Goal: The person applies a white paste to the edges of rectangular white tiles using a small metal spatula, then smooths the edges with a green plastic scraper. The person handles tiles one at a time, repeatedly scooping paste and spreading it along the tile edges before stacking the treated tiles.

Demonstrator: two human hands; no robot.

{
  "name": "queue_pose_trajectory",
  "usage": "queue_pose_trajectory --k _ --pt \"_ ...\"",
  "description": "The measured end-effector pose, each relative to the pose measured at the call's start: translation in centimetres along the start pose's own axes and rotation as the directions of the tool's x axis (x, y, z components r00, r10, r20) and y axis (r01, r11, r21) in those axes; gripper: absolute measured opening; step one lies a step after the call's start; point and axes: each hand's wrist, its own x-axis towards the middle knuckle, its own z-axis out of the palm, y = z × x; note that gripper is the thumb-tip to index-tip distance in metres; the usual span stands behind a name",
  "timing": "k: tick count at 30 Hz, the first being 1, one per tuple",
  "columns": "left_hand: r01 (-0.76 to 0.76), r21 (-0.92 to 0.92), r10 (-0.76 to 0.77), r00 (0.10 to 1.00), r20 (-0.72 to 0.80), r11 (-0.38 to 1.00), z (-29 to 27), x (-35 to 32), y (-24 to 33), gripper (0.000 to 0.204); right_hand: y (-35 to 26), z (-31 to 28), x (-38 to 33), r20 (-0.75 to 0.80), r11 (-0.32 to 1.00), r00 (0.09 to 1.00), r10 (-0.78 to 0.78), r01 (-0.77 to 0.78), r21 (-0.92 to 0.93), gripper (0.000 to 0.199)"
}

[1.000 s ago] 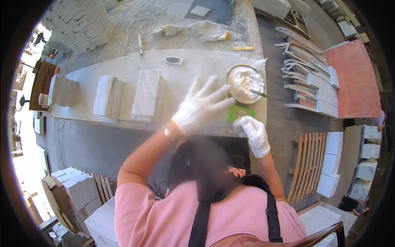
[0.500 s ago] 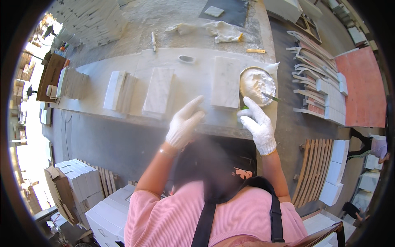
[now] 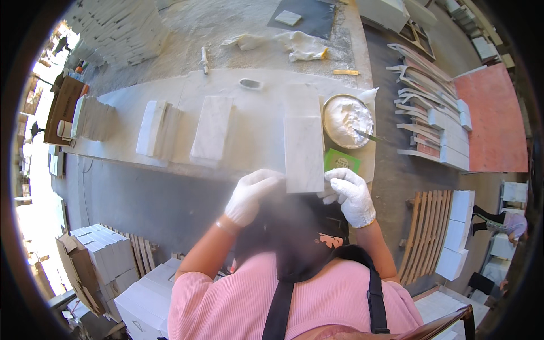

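Observation:
A white marble tile point(image 3: 305, 156) extends past the near edge of the table between my hands. My left hand point(image 3: 249, 195), in a white knit glove, grips its left edge near the closest corner. My gloved right hand point(image 3: 352, 195) is closed at the opposite edge, with fingertips partly hidden. Behind the held tile, the far part of another pale tile point(image 3: 301, 99) shows on the table. To the right stands a round tub of white paste point(image 3: 345, 116) with a dark-handled tool point(image 3: 367, 135) stuck in it. A green packet point(image 3: 341, 162) lies just beyond my right hand.
Leaning tile stacks point(image 3: 211, 127) point(image 3: 152, 129) stand left on the pale tabletop point(image 3: 255, 136). A small oval dish point(image 3: 250, 84), a white glove point(image 3: 303, 46) and a yellow strip point(image 3: 345, 72) lie farther back. Pallets point(image 3: 428, 235) and boxes point(image 3: 150, 294) surround me; someone point(image 3: 510, 221) is far right.
Both hands have drawn closer to me and closed on the tile's edges. The tile has come off its place toward me, past the table edge, and the green packet now shows.

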Motion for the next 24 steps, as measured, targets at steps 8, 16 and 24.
queue_pose_trajectory --k 8,16,24 --pt "-0.056 0.166 0.049 0.998 0.046 0.984 2.3 1.2 0.2 0.04 0.2 1.6 0.9 0.193 0.974 0.98 -0.037 0.078 -0.212 0.029" --pt "-0.007 0.073 -0.005 0.987 0.161 0.997 2.9 0.4 -0.6 0.044 0.2 0.5 -1.3 0.199 0.979 0.98 -0.032 0.071 -0.192 0.042" --pt "0.075 0.198 -0.127 0.956 0.264 0.977 3.6 -0.3 -0.6 0.055 -2.6 -3.0 1.6 -0.146 0.9 0.898 -0.416 0.383 -0.209 0.029"
